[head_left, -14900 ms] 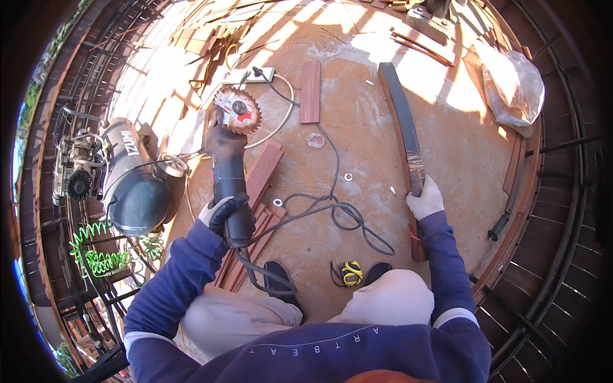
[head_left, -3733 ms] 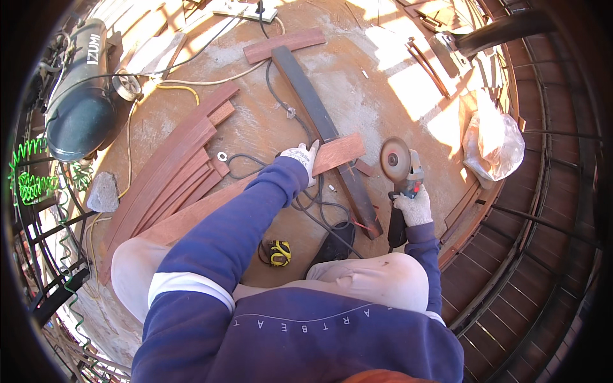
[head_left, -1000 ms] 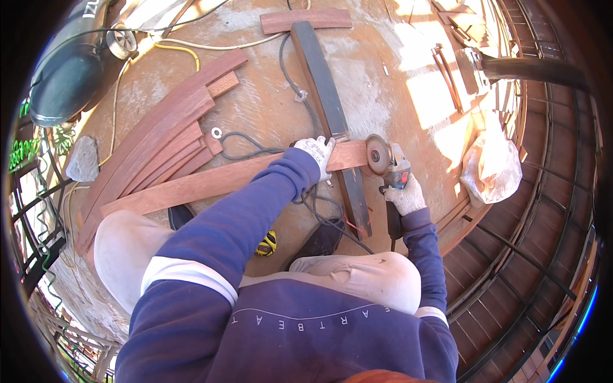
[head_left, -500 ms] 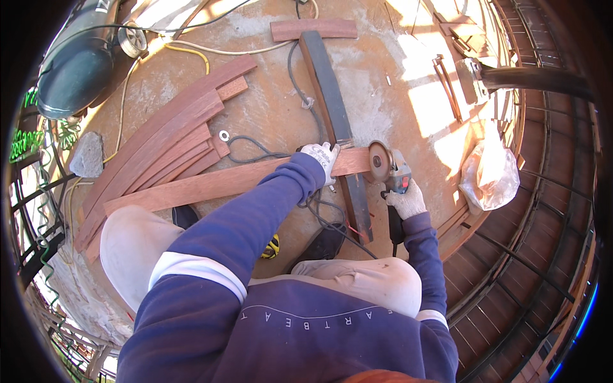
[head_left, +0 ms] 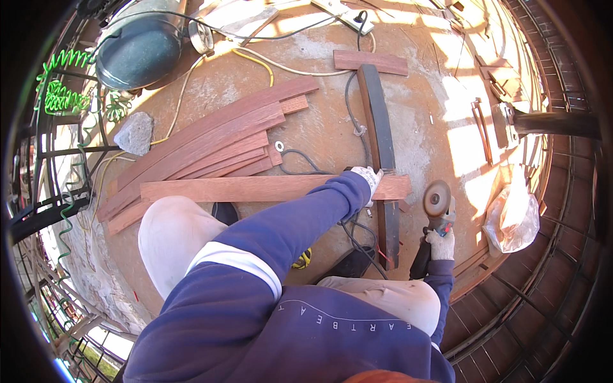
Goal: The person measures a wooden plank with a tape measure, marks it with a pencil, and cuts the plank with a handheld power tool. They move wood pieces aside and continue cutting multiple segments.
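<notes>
My gloved left hand (head_left: 366,180) grips the long red-brown board (head_left: 243,188) near its right end. That board lies crosswise over a dark beam (head_left: 377,105), below a band of clear wrapping on the beam. My gloved right hand (head_left: 440,246) is closed on an angle grinder (head_left: 448,223) whose round disc (head_left: 437,198) is raised just right of the board's end, apart from it. A black cord runs under the board. A yellow tape measure (head_left: 304,258) is half hidden behind my left sleeve.
Curved planks (head_left: 204,134) are stacked left of the beam, near a stone (head_left: 134,133). A compressor tank (head_left: 137,51), green coiled hose (head_left: 65,97), power strip (head_left: 332,11) and short plank (head_left: 370,62) lie beyond. At right are a plastic bag (head_left: 511,217), a black post (head_left: 555,124) and railings.
The grinder has moved from the board's end to the right, its disc separating from it. My left hand stays on the board. Much earlier, that hand held a toothed-blade tool, my right the beam.
</notes>
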Motion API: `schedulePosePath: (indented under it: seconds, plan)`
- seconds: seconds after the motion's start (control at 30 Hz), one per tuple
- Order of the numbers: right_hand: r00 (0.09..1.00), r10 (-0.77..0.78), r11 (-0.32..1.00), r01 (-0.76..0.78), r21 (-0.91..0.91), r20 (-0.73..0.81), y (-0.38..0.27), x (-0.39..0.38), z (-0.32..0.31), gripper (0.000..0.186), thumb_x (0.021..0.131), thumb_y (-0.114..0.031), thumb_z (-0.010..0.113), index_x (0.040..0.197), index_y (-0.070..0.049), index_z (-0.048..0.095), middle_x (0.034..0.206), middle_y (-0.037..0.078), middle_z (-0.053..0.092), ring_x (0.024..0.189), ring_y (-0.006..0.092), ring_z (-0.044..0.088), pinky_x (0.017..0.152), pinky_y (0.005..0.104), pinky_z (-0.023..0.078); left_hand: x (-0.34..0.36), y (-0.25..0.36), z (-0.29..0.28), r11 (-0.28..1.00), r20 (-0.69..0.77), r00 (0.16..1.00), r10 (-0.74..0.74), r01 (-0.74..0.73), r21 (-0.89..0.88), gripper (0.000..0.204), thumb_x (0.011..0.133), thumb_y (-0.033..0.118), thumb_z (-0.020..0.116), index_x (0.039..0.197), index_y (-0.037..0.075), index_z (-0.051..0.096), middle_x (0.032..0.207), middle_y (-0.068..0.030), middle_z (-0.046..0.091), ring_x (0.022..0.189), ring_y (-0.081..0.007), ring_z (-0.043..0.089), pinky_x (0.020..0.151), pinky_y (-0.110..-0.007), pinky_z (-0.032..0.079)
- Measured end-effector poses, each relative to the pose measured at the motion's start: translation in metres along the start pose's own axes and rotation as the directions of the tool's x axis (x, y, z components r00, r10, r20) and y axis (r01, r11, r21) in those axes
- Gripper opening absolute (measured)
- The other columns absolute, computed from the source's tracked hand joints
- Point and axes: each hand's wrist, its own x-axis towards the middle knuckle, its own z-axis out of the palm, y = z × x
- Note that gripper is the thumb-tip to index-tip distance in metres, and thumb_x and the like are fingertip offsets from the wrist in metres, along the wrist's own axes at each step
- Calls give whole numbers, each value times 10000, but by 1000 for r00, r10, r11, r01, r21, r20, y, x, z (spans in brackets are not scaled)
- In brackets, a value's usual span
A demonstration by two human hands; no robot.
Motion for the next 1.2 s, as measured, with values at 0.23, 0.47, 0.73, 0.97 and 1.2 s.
schedulePosePath:
  seconds: [0.23, 0.47, 0.73, 0.97, 1.2]
  plan:
    - [996, 79, 980, -72, 187, -33, -15, -13, 14, 472, 735, 84, 622, 1193, -4, 546, 917, 109, 655, 625, 209, 649, 578, 349, 562, -59, -97, -97, 953, -216, 929, -300, 303, -22, 833, 732, 387, 798, 1417, 42, 473, 1265, -226, 651, 1165, -358, 649, 996, -437, 523]
    - [1000, -6, 984, 6, 177, 0, -5, -16, 27, 431, 735, 71, 647, 1151, -3, 563, 894, 58, 637, 709, 163, 641, 646, 309, 545, -132, -209, -144, 796, -262, 771, -581, 605, 15, 911, 728, 370, 800, 1504, 87, 414, 1411, -196, 579, 1279, -334, 585, 1082, -418, 476]
    - [1000, -20, 992, 18, 129, 15, -14, -27, 39, 363, 753, 61, 652, 1097, -9, 561, 895, 47, 634, 731, 148, 639, 661, 294, 532, -167, -233, -135, 621, -406, 619, -672, 770, 147, 899, 811, 459, 751, 1540, 90, 374, 1471, -173, 507, 1354, -338, 496, 1133, -437, 413]
    - [1000, -10, 987, 11, 162, -6, -13, -26, 39, 380, 741, 61, 660, 1097, -18, 553, 879, 47, 624, 730, 156, 645, 651, 302, 539, -150, -214, -65, 682, -359, 624, -694, 730, -51, 926, 797, 618, 724, 1510, 104, 434, 1525, -156, 450, 1393, -328, 447, 1153, -463, 377]
    - [999, -25, 984, 19, 179, 34, -11, -31, 36, 409, 705, 54, 675, 1092, -19, 564, 896, 23, 607, 743, 137, 615, 680, 288, 522, -138, -215, -69, 599, -290, 560, -776, 798, -63, 976, 729, 600, 788, 1504, 117, 443, 1543, -137, 429, 1423, -327, 402, 1175, -480, 339]
